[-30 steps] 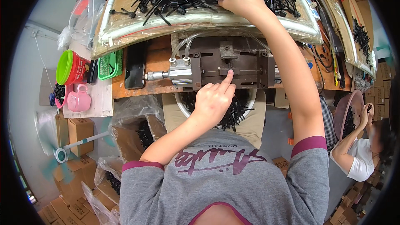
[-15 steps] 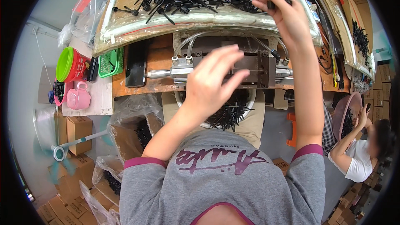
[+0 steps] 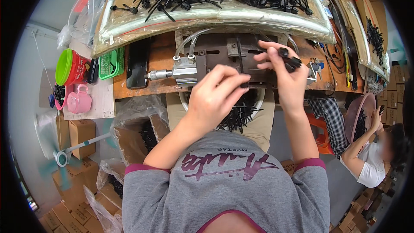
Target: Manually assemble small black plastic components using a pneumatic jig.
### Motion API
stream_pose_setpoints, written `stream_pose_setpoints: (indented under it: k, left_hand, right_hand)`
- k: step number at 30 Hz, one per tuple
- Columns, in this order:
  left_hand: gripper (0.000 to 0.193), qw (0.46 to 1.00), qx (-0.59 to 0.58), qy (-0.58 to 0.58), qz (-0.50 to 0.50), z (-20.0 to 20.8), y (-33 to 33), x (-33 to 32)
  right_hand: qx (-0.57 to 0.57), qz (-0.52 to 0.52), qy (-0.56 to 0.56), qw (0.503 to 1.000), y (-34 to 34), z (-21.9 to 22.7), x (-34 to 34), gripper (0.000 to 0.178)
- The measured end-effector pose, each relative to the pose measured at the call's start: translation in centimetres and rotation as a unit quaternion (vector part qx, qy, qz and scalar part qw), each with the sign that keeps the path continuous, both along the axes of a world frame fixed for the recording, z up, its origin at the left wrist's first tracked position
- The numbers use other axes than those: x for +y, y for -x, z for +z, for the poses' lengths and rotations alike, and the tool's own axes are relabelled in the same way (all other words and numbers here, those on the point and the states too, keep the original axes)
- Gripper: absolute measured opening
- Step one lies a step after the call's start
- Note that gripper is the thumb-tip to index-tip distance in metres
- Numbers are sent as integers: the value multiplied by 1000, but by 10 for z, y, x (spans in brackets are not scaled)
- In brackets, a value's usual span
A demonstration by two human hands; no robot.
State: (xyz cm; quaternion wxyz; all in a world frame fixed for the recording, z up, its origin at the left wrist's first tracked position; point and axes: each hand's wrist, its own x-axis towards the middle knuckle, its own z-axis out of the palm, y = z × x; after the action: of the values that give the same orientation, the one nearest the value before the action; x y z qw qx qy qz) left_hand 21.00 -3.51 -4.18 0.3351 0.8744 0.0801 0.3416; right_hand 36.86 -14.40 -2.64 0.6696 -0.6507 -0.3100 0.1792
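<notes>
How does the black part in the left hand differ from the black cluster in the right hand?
Count: one black part shows at the left hand; the black cluster in the right hand holds several, exact number unclear.
Grip: the part is at the thumb and fingertips; the cluster sits deeper within curled fingers.
Position: the part is lower in the picture than the cluster.
Shared: colour.

Large purple script runs across the chest of the grey T-shirt (image 3: 258, 194), upside down in this view, with a short line of small dark capitals just beyond it, toward the hem. The red plastic tub (image 3: 79, 70) bears small print, too fine to read. Dark printed characters, likewise illegible, mark the cardboard cartons (image 3: 82, 213) at lower left.
</notes>
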Motion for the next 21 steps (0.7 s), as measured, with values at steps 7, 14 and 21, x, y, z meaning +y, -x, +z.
stream_pose_setpoints:
  k: [7,14,21]
  left_hand:
    - [27,983,87,-164,10,-55,4,-15]
    - [31,973,163,-160,12,-47,-2,-11]
    - [33,974,-15,210,-83,-16,-1,-18]
  right_hand:
    - [-242,10,17,970,-2,-6,-18,24]
    - [-288,-3,12,958,0,-20,-33,18]
    - [-487,53,1,872,13,-33,-35,30]
